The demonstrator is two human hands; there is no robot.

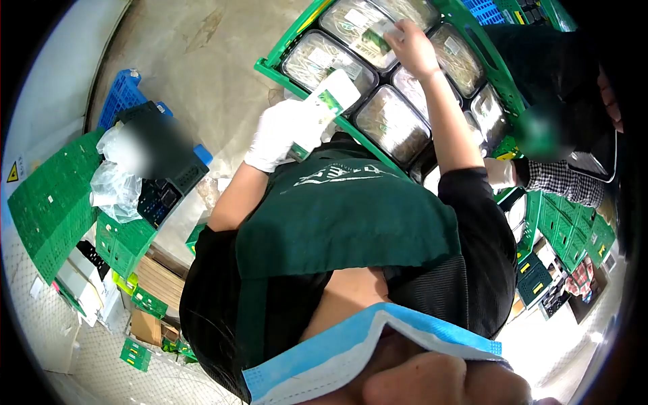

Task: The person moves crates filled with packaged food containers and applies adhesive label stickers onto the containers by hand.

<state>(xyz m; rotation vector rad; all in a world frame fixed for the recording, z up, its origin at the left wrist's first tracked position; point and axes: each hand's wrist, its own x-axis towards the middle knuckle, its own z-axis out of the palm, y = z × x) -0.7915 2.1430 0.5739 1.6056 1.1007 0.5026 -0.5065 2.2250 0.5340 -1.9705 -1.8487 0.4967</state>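
Observation:
My left hand (277, 135), in a white glove, is closed around white-and-green labels (331, 99) beside the near edge of a green crate (373, 143). Inside the crate sit several black trays with clear lids (393, 121), holding pale, strand-like contents. My right hand (413, 48) is bare and reaches over the crate, its fingers together at a green-and-white label (375, 42) on the lid of a tray near the far side. Small white stickers show on some lids.
At the right stands another person in dark clothing (547, 74), with a checked sleeve (563, 181) and a gloved hand (499, 173) near the crate. Green crates (574, 226) are stacked at the lower right. Plastic bags (116, 189) lie on crates at the left.

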